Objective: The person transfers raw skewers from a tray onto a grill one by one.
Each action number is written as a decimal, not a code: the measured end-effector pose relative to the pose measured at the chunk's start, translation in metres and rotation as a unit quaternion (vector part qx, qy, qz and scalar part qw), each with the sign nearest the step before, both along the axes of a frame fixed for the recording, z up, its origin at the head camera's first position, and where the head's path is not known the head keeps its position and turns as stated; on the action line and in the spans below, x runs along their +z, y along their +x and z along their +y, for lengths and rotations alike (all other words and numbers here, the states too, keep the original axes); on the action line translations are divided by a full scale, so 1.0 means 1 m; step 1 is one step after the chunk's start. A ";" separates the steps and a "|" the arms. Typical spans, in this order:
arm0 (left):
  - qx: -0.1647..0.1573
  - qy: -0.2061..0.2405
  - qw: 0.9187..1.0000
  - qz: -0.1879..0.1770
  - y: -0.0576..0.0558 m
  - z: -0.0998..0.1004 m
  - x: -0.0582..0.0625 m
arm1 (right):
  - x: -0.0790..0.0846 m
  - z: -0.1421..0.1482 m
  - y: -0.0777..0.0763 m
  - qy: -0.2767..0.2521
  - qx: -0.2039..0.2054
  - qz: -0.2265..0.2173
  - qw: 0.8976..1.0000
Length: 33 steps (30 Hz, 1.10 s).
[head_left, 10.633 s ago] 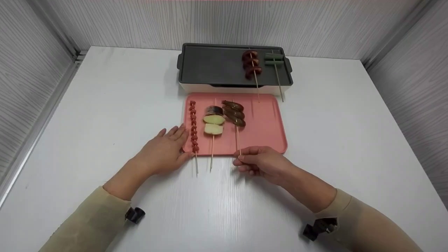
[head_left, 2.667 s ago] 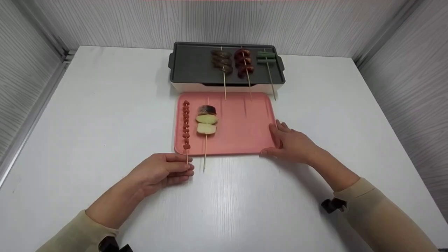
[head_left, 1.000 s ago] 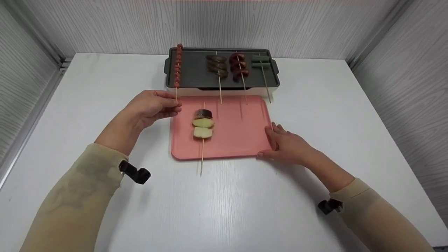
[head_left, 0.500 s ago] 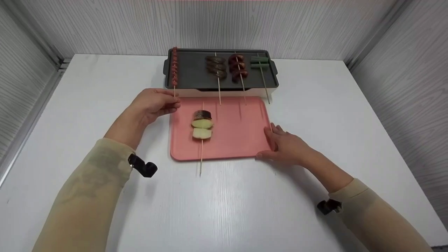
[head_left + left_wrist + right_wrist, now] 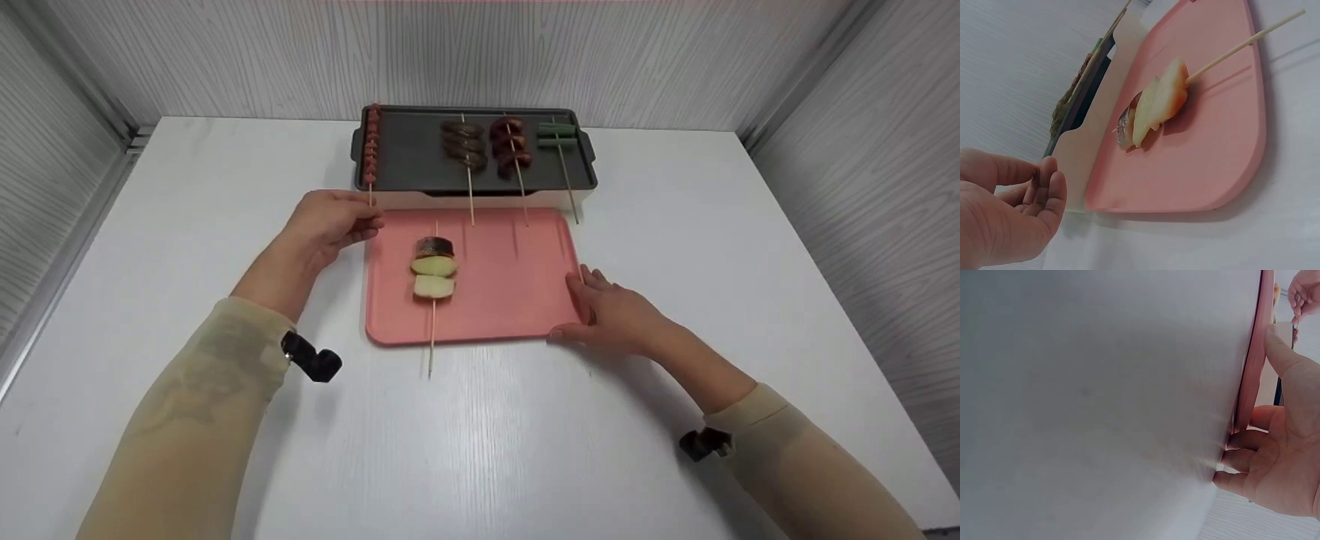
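Note:
My left hand [image 5: 330, 220] pinches the bare lower end of a skewer of small red pieces [image 5: 371, 146], which lies along the left end of the dark grill plate [image 5: 409, 150]. In the left wrist view its fingertips meet, but the stick is out of sight. With fingers fairly straight, my right hand [image 5: 619, 311] rests against the right edge of the pink tray [image 5: 510, 300]. Its thumb [image 5: 1280, 349] touches the tray's rim in the right wrist view. On the tray's left half lies a skewer [image 5: 433, 286] of pale slices and one dark-skinned piece, its stick jutting over the front rim.
Towards the grill's right lie a brown skewer [image 5: 465, 146], a dark red skewer [image 5: 511, 146] and a green one [image 5: 556, 135], sticks pointing forward over the tray's far side. The white table [image 5: 465, 442] spreads around, with panelled walls [image 5: 465, 52] behind and at both sides.
My left hand has carried the red-piece skewer from the tray to the grill's left end and lowered it there. Earlier, the brown skewer went from tray to grill. My right hand stays at the tray.

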<state>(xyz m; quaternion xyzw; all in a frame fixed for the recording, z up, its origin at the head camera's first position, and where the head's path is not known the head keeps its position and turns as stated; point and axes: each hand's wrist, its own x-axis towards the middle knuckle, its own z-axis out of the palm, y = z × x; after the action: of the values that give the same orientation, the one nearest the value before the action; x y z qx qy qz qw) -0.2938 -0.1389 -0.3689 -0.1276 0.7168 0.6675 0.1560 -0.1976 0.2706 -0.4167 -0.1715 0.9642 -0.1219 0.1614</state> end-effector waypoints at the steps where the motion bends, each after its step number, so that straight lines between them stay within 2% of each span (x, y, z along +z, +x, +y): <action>1: 0.002 0.001 1.000 -0.002 0.000 0.000 0.000 | 0.000 0.000 0.000 -0.002 0.000 0.000 1.000; 7: -0.002 0.031 0.999 -0.009 0.007 -0.002 -0.003 | -0.003 0.001 0.001 -0.006 -0.003 -0.001 1.000; 12: -0.026 0.051 0.998 -0.020 0.023 -0.005 -0.006 | -0.002 0.000 0.002 0.003 -0.004 -0.004 1.000; 16: -0.067 0.049 0.996 -0.028 0.045 -0.004 -0.009 | 0.000 0.000 0.001 0.003 -0.006 -0.008 1.000; 21: -0.122 0.044 0.991 -0.035 0.080 0.001 -0.013 | 0.001 -0.001 0.001 0.004 -0.007 -0.008 1.000; 27: -0.154 0.071 0.983 -0.069 0.121 0.008 -0.023 | 0.001 -0.001 0.002 0.000 -0.003 -0.005 1.000; 30: -0.168 0.073 0.979 -0.089 0.136 0.011 -0.029 | 0.001 -0.001 0.002 -0.001 -0.001 -0.003 1.000; 33: -0.175 0.077 0.976 -0.101 0.144 0.014 -0.033 | 0.001 -0.001 0.002 -0.002 0.000 -0.003 1.000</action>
<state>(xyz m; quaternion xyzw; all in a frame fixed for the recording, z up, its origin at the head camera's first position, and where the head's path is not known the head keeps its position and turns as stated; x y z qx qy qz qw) -0.1500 -0.1253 -0.4023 -0.0547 0.6551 0.6665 0.3517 -0.1955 0.2691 -0.4159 -0.1715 0.9636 -0.1240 0.1635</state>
